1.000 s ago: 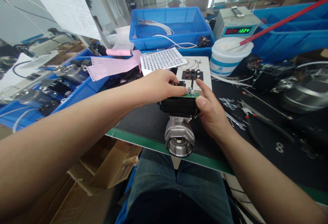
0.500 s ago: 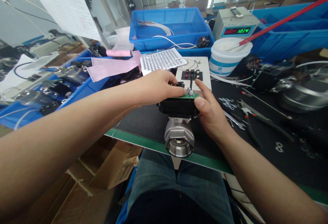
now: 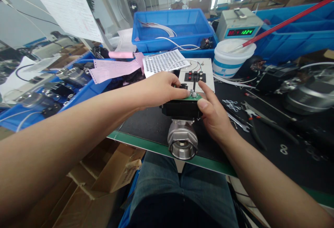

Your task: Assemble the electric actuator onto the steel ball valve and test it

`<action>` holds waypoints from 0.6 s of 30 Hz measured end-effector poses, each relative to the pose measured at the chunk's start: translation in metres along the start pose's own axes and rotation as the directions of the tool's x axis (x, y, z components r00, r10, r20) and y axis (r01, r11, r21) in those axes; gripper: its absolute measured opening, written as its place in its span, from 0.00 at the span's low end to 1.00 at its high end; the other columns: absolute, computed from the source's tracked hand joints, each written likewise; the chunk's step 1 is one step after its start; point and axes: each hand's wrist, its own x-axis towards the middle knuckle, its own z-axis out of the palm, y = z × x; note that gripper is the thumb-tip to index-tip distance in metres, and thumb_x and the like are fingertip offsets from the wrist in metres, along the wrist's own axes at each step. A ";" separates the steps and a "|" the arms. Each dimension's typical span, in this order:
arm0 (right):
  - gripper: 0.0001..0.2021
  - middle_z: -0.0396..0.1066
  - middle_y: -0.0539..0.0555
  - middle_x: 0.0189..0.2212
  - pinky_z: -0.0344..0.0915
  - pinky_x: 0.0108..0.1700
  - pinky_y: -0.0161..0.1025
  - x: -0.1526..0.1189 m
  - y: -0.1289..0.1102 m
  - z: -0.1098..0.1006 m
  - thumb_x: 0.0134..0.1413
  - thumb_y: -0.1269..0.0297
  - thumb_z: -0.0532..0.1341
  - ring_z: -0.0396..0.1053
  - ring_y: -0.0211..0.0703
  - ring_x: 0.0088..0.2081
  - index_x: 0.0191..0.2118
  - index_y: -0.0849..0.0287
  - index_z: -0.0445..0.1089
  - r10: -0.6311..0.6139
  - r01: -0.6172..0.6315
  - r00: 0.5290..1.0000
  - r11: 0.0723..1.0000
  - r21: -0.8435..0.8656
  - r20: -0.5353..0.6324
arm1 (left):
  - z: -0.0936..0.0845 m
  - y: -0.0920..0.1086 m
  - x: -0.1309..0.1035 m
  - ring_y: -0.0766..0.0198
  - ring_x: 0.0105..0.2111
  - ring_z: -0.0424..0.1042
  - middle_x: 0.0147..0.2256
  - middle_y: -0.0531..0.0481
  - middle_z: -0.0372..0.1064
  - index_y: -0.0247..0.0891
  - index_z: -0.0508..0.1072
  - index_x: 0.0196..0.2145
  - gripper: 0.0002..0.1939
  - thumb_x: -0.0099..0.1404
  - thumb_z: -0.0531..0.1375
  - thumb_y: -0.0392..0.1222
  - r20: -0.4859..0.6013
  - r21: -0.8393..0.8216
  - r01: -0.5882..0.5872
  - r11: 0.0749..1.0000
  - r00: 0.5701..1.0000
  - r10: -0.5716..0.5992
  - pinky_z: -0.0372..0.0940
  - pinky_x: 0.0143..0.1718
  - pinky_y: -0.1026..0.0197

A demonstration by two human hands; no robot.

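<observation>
A steel threaded valve (image 3: 182, 139) stands at the bench's front edge, with a black actuator housing (image 3: 180, 109) on top of it. A green circuit board (image 3: 199, 97) with a metal post shows at the top of the housing. My left hand (image 3: 164, 88) reaches over the housing from the left, its fingers closed at a small black part (image 3: 184, 86) on top. My right hand (image 3: 212, 113) grips the housing's right side, thumb at the board's corner and index finger stretched forward. Behind the housing lies a white panel (image 3: 210, 68) with a black terminal block (image 3: 195, 76).
Pliers (image 3: 271, 125), a wrench (image 3: 238, 123) and metal rings (image 3: 284, 149) lie to the right. A white bucket (image 3: 233, 57) stands before a power supply (image 3: 238, 24). Blue bins (image 3: 172, 43) are behind; another (image 3: 78, 92) with valves is at left.
</observation>
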 end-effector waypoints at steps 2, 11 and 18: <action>0.43 0.65 0.61 0.53 0.56 0.59 0.52 -0.001 -0.001 0.001 0.45 0.45 0.64 0.64 0.56 0.54 0.62 0.60 0.48 0.002 -0.002 1.000 1.000 0.001 -0.003 | 0.000 0.001 -0.001 0.62 0.27 0.66 0.25 0.51 0.68 0.38 0.72 0.28 0.13 0.54 0.59 0.52 0.008 -0.005 -0.002 1.000 1.000 0.002 0.54 0.26 0.62; 0.43 0.65 0.59 0.53 0.57 0.58 0.53 -0.001 -0.003 0.000 0.46 0.41 0.62 0.63 0.56 0.54 0.62 0.58 0.47 0.013 -0.012 1.000 0.998 -0.060 0.008 | 0.000 0.001 -0.002 0.61 0.28 0.66 0.26 0.49 0.69 0.38 0.72 0.30 0.14 0.53 0.59 0.53 0.012 -0.026 0.007 1.000 1.000 -0.007 0.54 0.26 0.62; 0.44 0.65 0.59 0.54 0.57 0.59 0.53 0.000 -0.003 0.000 0.45 0.42 0.63 0.62 0.56 0.55 0.62 0.59 0.48 0.014 -0.014 1.000 0.999 -0.038 0.004 | -0.001 0.002 -0.001 0.60 0.28 0.67 0.27 0.49 0.70 0.38 0.73 0.30 0.15 0.54 0.59 0.52 0.008 -0.010 -0.006 1.000 1.000 0.006 0.54 0.26 0.61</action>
